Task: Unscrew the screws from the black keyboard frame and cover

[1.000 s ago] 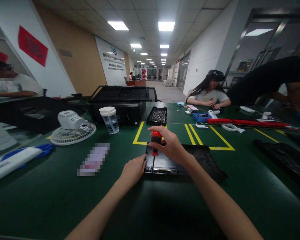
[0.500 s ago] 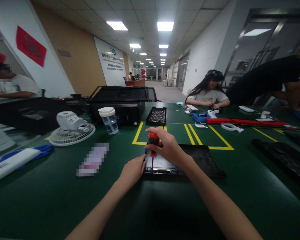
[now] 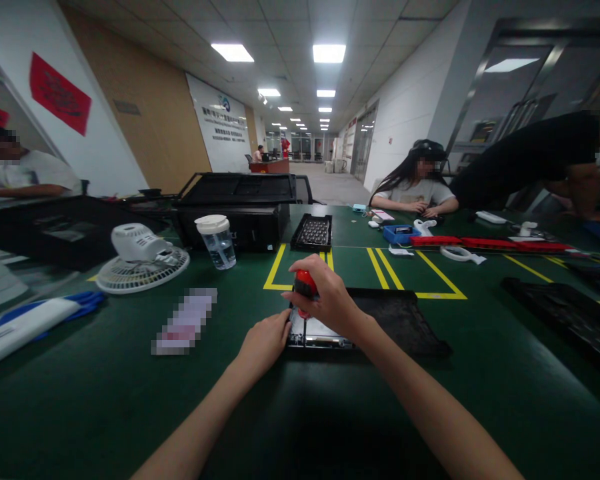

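Observation:
My right hand (image 3: 334, 295) is closed around the red and black handle of a screwdriver (image 3: 305, 283), which stands nearly upright over the left part of a flat black plastic housing (image 3: 397, 320). The screwdriver's tip cannot be seen clearly. Under and beside the tool, a shiny silver-grey part (image 3: 324, 331) lies in the housing's left end. My left hand (image 3: 266, 341) grips the left edge of the housing, its fingertips partly hidden against the rim.
Left stand a lidded water cup (image 3: 217, 241), a white fan (image 3: 143, 259) and a blurred-out flat item (image 3: 186, 321). Ahead are a black crate (image 3: 235, 223) and a tray of small parts (image 3: 314, 232). Another black housing (image 3: 565, 317) lies right. Co-workers sit across the table.
My right hand has turned slightly about the screwdriver handle, its fingers shifting a little to the left. The left hand and the housing stay in place; the camera moved slightly.

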`<state>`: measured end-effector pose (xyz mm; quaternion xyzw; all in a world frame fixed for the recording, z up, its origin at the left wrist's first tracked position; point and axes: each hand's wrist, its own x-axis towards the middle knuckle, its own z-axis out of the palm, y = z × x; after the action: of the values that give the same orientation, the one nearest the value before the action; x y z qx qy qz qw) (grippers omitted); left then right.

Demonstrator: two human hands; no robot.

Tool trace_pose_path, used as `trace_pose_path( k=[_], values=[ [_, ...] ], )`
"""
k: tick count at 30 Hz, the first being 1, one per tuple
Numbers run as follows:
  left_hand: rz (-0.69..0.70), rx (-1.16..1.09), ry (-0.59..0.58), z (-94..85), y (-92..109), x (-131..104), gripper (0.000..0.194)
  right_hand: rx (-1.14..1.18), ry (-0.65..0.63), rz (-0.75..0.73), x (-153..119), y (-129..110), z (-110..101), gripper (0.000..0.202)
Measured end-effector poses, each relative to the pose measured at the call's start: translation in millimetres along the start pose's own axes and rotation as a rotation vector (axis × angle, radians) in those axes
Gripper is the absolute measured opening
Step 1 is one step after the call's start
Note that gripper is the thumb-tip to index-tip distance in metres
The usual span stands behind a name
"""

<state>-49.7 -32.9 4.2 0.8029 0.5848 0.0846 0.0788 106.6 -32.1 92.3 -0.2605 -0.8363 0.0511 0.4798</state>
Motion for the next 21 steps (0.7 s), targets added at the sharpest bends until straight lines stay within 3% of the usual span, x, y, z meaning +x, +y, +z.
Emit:
trace_pose_path(
  k=[11, 21],
  values=[
    [-0.012, -0.013, -0.003, 2.2, -1.5, 0.8, 0.031, 0.438, -0.062, 0.225, -3.0, -3.9, 2.1, 0.024],
    [0.007, 0.000, 0.017, 3.8, -1.8, 0.5, 0.029, 0.297, -0.108, 0.217, -2.7, -4.2, 0.4, 0.033]
  ],
)
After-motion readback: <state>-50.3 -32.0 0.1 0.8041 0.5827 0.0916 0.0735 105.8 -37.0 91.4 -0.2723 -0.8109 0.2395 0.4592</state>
